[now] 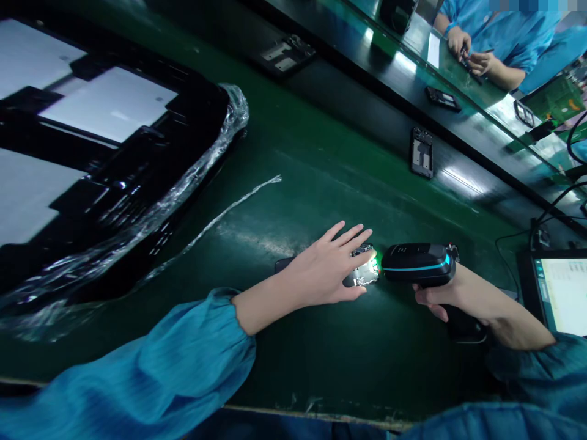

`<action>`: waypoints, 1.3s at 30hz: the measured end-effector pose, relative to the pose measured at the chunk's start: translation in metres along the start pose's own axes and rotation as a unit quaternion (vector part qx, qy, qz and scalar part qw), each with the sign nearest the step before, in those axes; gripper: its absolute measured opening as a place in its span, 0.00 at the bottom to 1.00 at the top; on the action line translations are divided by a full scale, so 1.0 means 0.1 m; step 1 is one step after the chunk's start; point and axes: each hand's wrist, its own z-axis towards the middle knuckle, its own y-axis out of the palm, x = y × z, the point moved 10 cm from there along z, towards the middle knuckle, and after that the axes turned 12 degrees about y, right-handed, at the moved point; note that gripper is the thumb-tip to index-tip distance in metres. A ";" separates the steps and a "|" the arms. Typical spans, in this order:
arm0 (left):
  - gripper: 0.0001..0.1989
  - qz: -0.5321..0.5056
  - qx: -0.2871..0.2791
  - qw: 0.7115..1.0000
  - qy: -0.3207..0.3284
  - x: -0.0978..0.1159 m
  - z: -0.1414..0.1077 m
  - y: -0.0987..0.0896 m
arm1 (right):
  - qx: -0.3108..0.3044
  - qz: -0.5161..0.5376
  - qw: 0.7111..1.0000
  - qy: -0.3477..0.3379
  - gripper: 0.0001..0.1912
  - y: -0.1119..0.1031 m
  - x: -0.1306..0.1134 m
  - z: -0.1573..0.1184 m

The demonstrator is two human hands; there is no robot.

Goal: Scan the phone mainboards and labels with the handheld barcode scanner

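Note:
My right hand (440, 293) is wrapped round the handle of a black barcode scanner (415, 264) with a blue stripe. Its nose points left, and green light falls on the phone assembly (365, 274) in front of it. Over that phone assembly lies my left hand (328, 266), fingers spread, covering much of it. The exposed part shows a circuit board. A dark end of the phone assembly sticks out beyond my left wrist. Whether my left palm presses on it I cannot tell.
Trays (151, 131) of pale panels in clear wrap fill the left. A twisted plastic strip (233, 205) lies beside them. Phone frames (422, 153) rest along the black conveyor (362, 101). A screen (566, 293) stands at right. Across the line, a person's hands (472, 58) hold a small part.

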 end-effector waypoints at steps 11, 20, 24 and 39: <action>0.33 0.018 0.018 0.999 -0.035 0.05 -0.01 -0.02 | 0.050 -0.020 0.998 -0.039 0.07 -0.01 -0.14 -0.15; 0.27 0.038 0.009 0.996 -0.086 0.09 0.00 0.03 | 0.127 -0.127 0.984 -0.014 0.09 0.07 -0.27 -0.21; 0.28 0.028 0.022 0.996 -0.080 0.12 -0.01 0.06 | 0.127 -0.136 0.983 -0.012 0.09 0.08 -0.29 -0.17; 0.38 -0.066 -0.027 0.992 0.104 -0.11 0.16 -0.06 | 0.169 0.300 0.936 -0.081 0.23 0.20 0.63 0.02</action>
